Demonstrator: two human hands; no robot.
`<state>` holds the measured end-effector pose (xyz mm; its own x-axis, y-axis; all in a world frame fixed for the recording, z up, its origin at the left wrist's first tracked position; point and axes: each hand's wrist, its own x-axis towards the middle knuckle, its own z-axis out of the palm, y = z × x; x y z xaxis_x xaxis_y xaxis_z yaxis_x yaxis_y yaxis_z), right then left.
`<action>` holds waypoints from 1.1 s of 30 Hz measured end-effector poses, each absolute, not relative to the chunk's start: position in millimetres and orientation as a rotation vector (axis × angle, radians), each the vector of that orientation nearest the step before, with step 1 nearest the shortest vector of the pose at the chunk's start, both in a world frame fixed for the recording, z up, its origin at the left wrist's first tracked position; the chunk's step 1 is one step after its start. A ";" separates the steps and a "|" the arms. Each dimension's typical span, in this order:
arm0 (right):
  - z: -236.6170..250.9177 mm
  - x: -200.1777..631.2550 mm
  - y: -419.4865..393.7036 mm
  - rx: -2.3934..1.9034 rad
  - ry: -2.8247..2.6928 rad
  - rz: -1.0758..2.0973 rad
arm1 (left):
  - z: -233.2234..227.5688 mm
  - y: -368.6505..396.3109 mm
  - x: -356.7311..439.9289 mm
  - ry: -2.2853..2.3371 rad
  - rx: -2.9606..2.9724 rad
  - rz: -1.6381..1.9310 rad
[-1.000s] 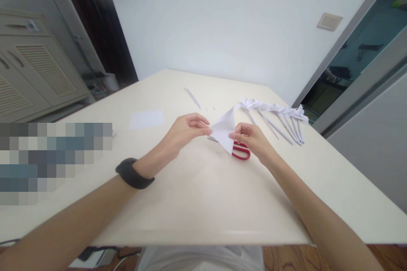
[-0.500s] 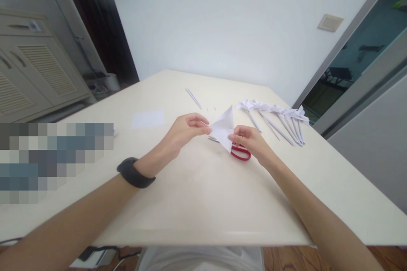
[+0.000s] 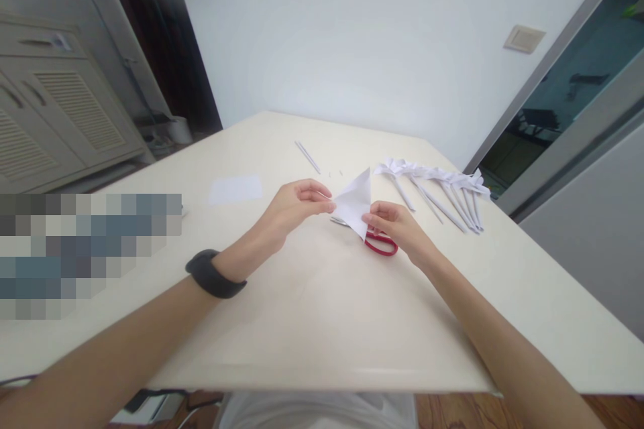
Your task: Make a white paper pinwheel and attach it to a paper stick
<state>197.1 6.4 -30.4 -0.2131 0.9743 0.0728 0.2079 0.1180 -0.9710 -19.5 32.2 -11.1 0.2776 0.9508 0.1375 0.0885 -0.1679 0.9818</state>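
Note:
Between my two hands a white triangular piece of paper (image 3: 355, 202) is held up above the table. My left hand (image 3: 300, 204) pinches its left corner between thumb and fingers. On the paper's right edge, the thumb and fingers of my right hand (image 3: 390, 221) are closed. Behind and below the paper lies a pair of scissors (image 3: 382, 245) with red handles; the paper and my right hand hide part of it. The scissors' metal tips show to the left of the paper.
Several white paper flowers on rolled-paper stems (image 3: 447, 198) lie at the right of the white table (image 3: 302, 322). Two thin paper sticks (image 3: 308, 157) and small scraps are farther back. A flat paper sheet (image 3: 235, 189) rests at left, near a pixelated area.
Both hands keep their hold on the paper, almost without moving. The whole view has shifted very slightly.

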 end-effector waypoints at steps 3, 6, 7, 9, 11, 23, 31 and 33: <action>-31.5 198.3 7.1 -1.190 -1.606 1.195 | -10.2 32.6 -19.7 1.024 1.519 1.069; -31.4 198.0 7.4 -1.177 -1.586 1.196 | -9.0 32.4 -19.4 1.023 1.515 1.068; -31.1 197.8 7.3 -1.180 -1.577 1.190 | -8.6 32.2 -19.4 1.017 1.516 1.064; -30.5 197.2 6.9 -1.189 -1.565 1.176 | -8.1 31.9 -19.8 1.005 1.520 1.065; -30.4 196.7 6.6 -1.185 -1.562 1.170 | -7.9 31.8 -20.2 1.001 1.523 1.075; -33.3 196.6 8.3 -1.199 -1.579 1.172 | -9.8 33.6 -20.4 1.010 1.537 1.094; -31.4 194.8 5.5 -1.205 -1.605 1.164 | -11.5 36.6 -22.6 1.003 1.533 1.122; -32.3 194.0 5.9 -1.201 -1.593 1.142 | -11.6 36.6 -22.2 0.999 1.530 1.123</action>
<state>194.0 5.9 -32.3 -0.2110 0.9738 0.0852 0.2323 0.1347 -0.9633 -22.2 36.6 -11.6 0.2421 0.9524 0.1854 0.0728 -0.2083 0.9753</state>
